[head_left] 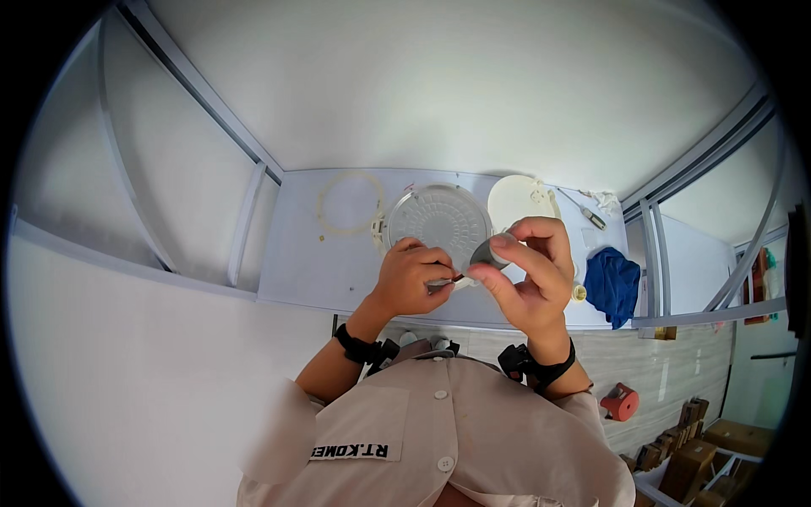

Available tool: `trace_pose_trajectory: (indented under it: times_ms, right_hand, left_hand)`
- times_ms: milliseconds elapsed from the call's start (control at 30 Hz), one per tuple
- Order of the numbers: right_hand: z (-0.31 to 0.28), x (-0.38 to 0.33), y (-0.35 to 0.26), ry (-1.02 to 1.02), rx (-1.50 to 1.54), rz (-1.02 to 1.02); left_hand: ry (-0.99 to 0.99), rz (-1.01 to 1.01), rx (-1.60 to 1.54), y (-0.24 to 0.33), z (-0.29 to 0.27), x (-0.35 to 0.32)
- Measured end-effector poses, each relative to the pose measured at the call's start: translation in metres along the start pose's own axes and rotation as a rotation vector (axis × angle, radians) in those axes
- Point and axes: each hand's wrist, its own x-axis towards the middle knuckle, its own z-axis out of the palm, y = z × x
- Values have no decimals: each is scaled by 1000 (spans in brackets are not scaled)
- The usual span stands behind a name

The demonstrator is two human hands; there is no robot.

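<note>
- Grey rounded piece [486,253]: pinched between the thumb and fingers of our right hand [538,275], over the front part of the table [291,249]. Exact kind unclear to us.
- Right-hand state: thumb and fingertips gripping that grey piece, palm half showing.
- Left hand [410,279]: at eight o'clock from the grey piece, fingers curled and gripping a small grey part [438,286] mostly hidden by them.
- Small dark-red bit [458,277] shows between our hands; we can't tell which part it belongs to.
- Taking the grey piece as clock centre from here on: round silver dish [435,220] at about eleven o'clock, flat on the table, partly covered by our hands.
- Pale yellowish ring [320,205] at ten o'clock, left of the dish.
- White round plate [515,196] at one o'clock, just beside the dish.
- Screwdriver [594,219] between two and three o'clock, lying at a slant.
- Blue cloth [612,286] between three and four o'clock, bunched at the table's edge.
- Small yellow-white round item [579,292] near four o'clock, near the cloth.
- Red stool [621,402] towards five o'clock, down on the floor.
</note>
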Motion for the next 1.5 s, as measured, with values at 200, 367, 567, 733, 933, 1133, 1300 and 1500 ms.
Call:
trace_pose_trajectory:
  times_ms: [200,367,567,733,933,1133,1300,1500]
  right_hand:
    - [8,6,-6,25,234,63]
    - [-1,14,-11,-50,-9,-3]
    - [4,8,-11,28,220,130]
    - [0,5,-7,-19,-20,13]
    - [3,5,-2,41,179,79]
    - [0,7,-6,7,-69,5]
    - [7,8,-7,43,133,38]
    - [-2,9,-11,-45,-88,15]
  left_hand:
    - [15,13,-5,-2,1,-1]
    - [10,16,24,-1,0,-2]
    - [23,17,-17,-2,3,-1]
    - [18,0,-4,0,1,-1]
    - [36,19,-22,-1,2,-1]
    - [16,-3,-6,0,1,0]
    - [14,0,-1,-2,2,-1]
    - [37,-1,-6,-4,4,-2]
